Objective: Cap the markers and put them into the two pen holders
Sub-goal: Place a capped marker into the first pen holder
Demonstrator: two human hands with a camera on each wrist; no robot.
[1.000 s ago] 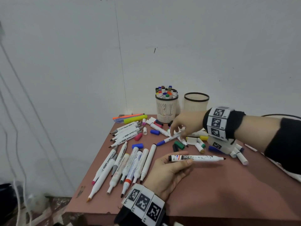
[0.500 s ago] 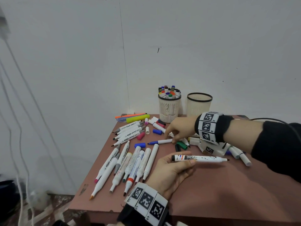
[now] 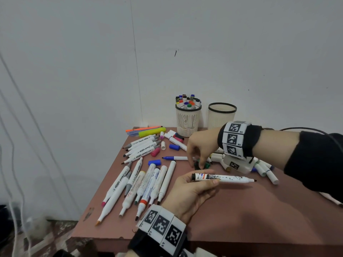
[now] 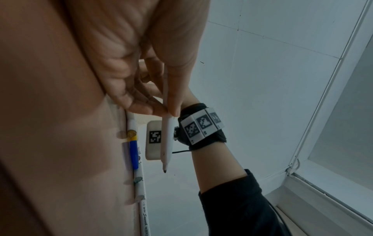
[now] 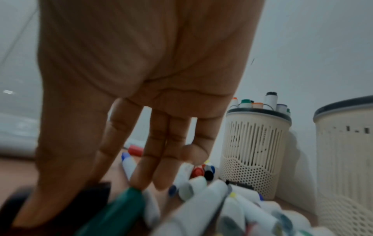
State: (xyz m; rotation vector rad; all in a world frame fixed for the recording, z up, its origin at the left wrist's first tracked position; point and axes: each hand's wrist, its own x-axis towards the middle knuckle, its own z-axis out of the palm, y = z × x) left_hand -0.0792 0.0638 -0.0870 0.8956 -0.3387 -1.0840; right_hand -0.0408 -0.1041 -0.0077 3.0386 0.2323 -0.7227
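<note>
Reddish-brown tabletop (image 3: 241,210) was littered with markers. Uncapped white whiteboard marker (image 3: 222,178) lay level, black tip pointing right, pinched by the left hand (image 3: 187,191). Right hand (image 3: 201,145) reached down with loose fingers onto a dark green cap (image 3: 206,165).

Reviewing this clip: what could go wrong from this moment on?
1. The left hand holds an uncapped black-tipped marker just above the table; its tip could smear something.
2. The right hand reaches into loose caps beside a green cap; a wrong colour might get picked.
3. The left holder looks crowded; the right holder seems safer.
</note>
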